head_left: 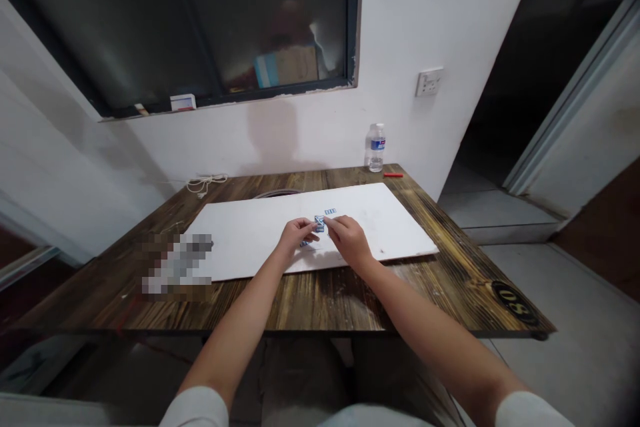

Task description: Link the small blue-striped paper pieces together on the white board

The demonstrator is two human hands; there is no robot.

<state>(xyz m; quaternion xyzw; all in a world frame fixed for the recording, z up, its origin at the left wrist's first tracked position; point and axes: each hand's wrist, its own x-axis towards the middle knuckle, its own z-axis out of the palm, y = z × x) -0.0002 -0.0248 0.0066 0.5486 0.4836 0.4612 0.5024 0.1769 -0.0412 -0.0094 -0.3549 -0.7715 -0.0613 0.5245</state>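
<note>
A small blue and white piece (319, 223) is held up between both hands above a white board (250, 240). My left hand (296, 235) pinches its left side, and my right hand (348, 237) has thumb and finger closed at its right edge. Flat on the board, just beyond the hands, lies a small blue and white strip (331, 211). Another blue and white piece (305, 244) shows partly beneath my left hand. What is printed on the pieces is too small to read.
The board rests on a dark wooden table (320, 303). Along the back stand a clear bottle (377, 149), a red stick-like object (393, 175) and a bundled white cord (206, 181). A round black "08" plate (515, 301) is near the right corner. Something blurred (180, 265) lies left.
</note>
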